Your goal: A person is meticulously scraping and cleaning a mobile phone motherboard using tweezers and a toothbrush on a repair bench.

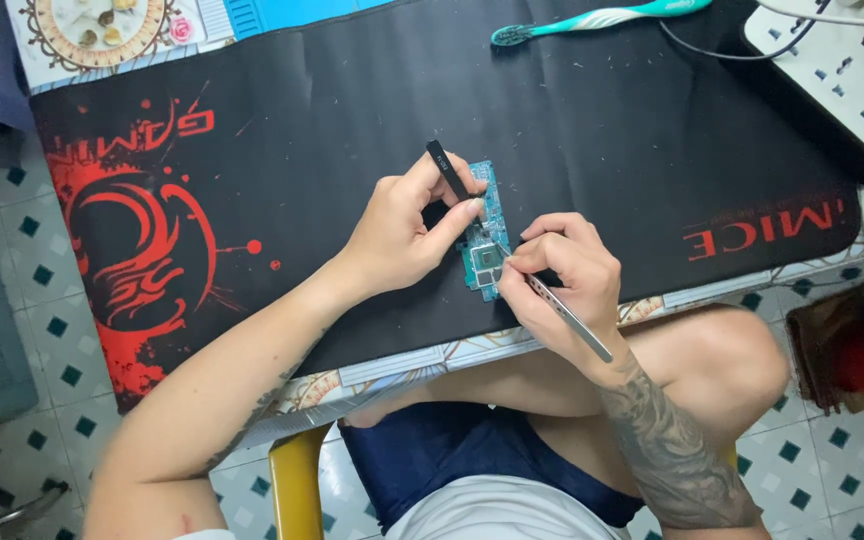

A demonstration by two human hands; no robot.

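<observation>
A small blue-green circuit board (481,225) lies on the black and red desk mat (592,130) near its front edge. My left hand (407,225) grips a slim black tool (447,170) that slants down onto the board, with the fingertips resting on the board's left side. My right hand (562,275) pinches silver tweezers (564,312), and their tips touch the board close to a dark square chip (490,256). The board's middle is partly hidden by my fingers.
A teal and white toothbrush (592,18) lies at the mat's far edge. A white power strip (842,70) with a cable sits at the far right. A round patterned dish with small parts (102,25) is at the far left. My knees are below the table edge.
</observation>
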